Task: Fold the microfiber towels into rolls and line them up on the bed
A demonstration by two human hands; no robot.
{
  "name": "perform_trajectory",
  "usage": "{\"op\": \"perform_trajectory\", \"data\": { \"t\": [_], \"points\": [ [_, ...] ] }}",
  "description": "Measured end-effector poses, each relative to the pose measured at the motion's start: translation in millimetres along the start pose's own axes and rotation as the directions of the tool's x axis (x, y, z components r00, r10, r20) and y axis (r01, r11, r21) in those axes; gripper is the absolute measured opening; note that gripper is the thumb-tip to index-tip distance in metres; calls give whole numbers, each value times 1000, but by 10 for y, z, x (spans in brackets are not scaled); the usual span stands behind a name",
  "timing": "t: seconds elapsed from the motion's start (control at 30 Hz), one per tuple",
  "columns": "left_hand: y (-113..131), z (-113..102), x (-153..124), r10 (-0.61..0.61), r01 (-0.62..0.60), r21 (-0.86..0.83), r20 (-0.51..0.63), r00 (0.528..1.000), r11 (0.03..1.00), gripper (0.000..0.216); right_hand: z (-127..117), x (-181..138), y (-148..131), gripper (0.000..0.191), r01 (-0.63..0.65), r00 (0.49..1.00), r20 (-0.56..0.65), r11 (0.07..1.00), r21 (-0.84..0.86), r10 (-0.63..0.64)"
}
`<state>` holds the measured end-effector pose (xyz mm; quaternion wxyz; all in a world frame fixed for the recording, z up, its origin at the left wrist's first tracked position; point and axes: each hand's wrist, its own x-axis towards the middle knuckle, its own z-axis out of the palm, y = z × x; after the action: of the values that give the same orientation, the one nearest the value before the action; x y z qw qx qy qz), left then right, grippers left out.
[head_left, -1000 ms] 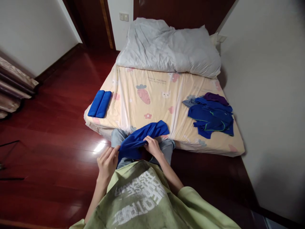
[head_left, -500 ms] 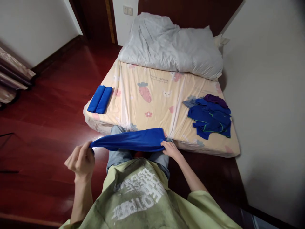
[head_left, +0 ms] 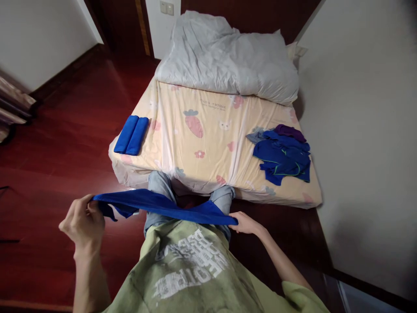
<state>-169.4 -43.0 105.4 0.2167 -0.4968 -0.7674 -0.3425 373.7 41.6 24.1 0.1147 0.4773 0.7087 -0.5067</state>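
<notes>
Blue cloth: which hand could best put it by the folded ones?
Probably the left hand: it holds the blue cloth on the side of the folded cloths; the right hand is nearer the loose pile.

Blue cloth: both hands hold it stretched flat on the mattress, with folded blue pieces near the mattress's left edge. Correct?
No. The head view shows the blue cloth stretched between the left hand and right hand in the air over the person's legs, off the mattress. Folded blue pieces do lie near its left edge.

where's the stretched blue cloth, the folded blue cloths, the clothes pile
stretched blue cloth [head_left: 166, 208]: head view, middle of its span
folded blue cloths [head_left: 131, 134]: head view, top face
clothes pile [head_left: 282, 156]: head view, central blue garment
</notes>
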Motion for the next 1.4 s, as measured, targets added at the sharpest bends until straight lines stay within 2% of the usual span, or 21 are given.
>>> {"op": "perform_trajectory", "data": {
  "t": [0.13, 0.23, 0.3, 0.37, 0.43, 0.57, 0.63, 0.7, 0.87, 1.0, 1.07, 1.13, 1.27, 1.4],
  "points": [
    [-97, 105, -20, -201, 202, -17, 66, 977, 979, 19, 17, -13, -66, 28, 53, 998, -57, 962, 267, -39],
    [-146, 143, -32, -322, 345, -80, 208, 923, 935, 19, 37, 0, -176, 39, 116, 993, -55, 898, 425, -102],
    [-172, 140, -35, -350, 400, -120, 304, 886, 909, 21, 37, -2, -252, 46, 126, 992, -59, 853, 506, -112],
    [-192, 125, -39, -323, 406, -151, 391, 862, 901, 24, 26, -9, -304, 50, 137, 990, -101, 808, 573, -96],
    [-204, 108, -48, -253, 361, -180, 439, 862, 915, 25, -1, -15, -314, 52, 170, 979, -193, 765, 621, -61],
    [-228, 90, -83, -132, 222, -181, 410, 903, 958, 20, -162, -47, -208, 51, 200, 912, -395, 726, 658, 107],
    [-262, 89, -102, -121, 208, -164, 428, 896, 964, 21, -308, -108, -126, 50, 199, 863, -476, 751, 630, 171],
    [-312, 95, -109, -112, 201, -147, 464, 879, 969, 22, -479, -211, -54, 48, 203, 822, -544, 806, 555, 167],
    [-413, 173, -27, 38, 42, -156, 478, 878, 987, 22, -846, -519, 38, 37, 152, 765, -643, 958, 245, 44],
    [-436, 327, 122, 156, -43, -243, 470, 869, 969, 21, -1032, -652, 40, 32, 85, 716, -694, 996, -17, -73],
    [-449, 424, 216, 183, -72, -246, 461, 868, 966, 21, -1123, -683, 38, 33, 74, 674, -730, 993, -89, -115],
    [-461, 521, 328, 216, -115, -240, 451, 866, 964, 22, -1224, -709, 47, 33, 52, 609, -782, 991, -126, -131],
    [-416, 691, 616, 312, -210, -265, 439, 843, 941, 25, -1460, -759, 101, 31, -1, 455, -885, 995, -104, -92],
    [-228, 814, 949, 373, -286, -272, 363, 854, 919, 29, -1699, -793, 122, 32, 50, 281, -959, 998, -26, -39]
  ]
}}
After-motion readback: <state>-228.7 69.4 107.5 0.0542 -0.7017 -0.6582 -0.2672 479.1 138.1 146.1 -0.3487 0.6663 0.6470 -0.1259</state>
